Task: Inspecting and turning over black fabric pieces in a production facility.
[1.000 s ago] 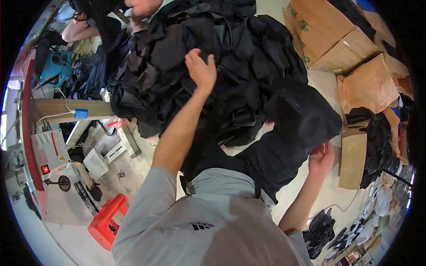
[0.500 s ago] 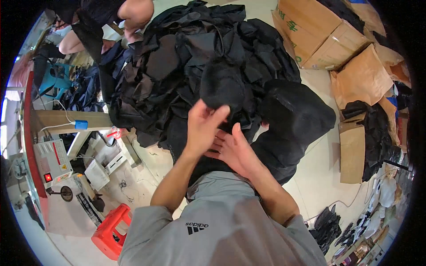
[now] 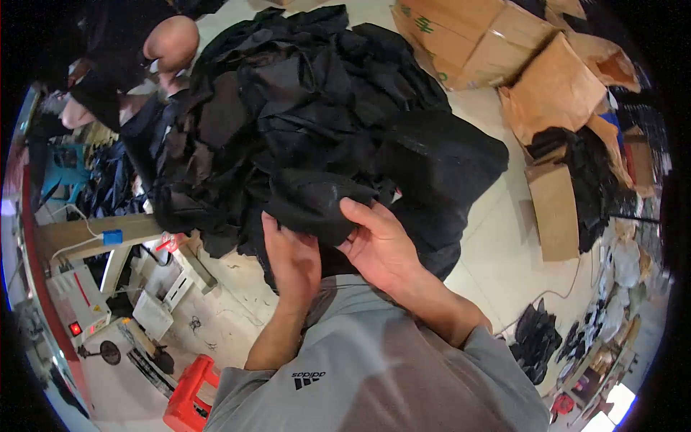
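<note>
Hands have closed together: left hand [image 3: 294, 261] and right hand [image 3: 379, 245] now pinch black fabric piece [image 3: 317, 201], heap [image 3: 302, 93] at twelve o'clock.

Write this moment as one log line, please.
left hand: holding black garment | right hand: holding same garment | behind: black clothing pile | cardboard boxes upper right

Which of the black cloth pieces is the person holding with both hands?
The folded black piece at the near edge of the big pile. Only it sits gripped between the left hand and right hand.
</note>
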`<state>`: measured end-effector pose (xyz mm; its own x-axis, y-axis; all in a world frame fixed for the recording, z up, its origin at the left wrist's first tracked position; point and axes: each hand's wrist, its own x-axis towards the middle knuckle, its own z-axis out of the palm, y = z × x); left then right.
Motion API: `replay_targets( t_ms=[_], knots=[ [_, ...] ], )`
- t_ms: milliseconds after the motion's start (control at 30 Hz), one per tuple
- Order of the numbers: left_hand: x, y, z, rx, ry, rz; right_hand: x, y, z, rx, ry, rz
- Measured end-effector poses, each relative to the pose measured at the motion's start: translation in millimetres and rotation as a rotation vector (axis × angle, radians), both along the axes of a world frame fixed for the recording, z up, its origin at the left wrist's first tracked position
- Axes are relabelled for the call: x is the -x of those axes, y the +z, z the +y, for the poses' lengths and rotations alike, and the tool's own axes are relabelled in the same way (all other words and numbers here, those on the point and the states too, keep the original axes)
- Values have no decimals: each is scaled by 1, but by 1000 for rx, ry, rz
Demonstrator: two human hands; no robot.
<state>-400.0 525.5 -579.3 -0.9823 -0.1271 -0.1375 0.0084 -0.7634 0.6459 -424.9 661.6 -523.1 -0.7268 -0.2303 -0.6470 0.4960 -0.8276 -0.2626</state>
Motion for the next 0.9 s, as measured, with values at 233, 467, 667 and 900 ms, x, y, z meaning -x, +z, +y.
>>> replay_targets(
  t_ms=[233, 467, 667, 900],
  knots=[
    [106, 32, -44, -834, -301, -155, 26, 53, 63, -148, 2, 594],
    [124, 66, 17, -738, -668, 318, 24, 89, 193, -174, -471, 614],
    [92, 14, 84, -825, -757, -204, 11, -9, 248, -496, -668, 283],
    [112, -35, 89, -678, -691, -327, 20, -71, 276, -404, -567, 34]
  ],
)
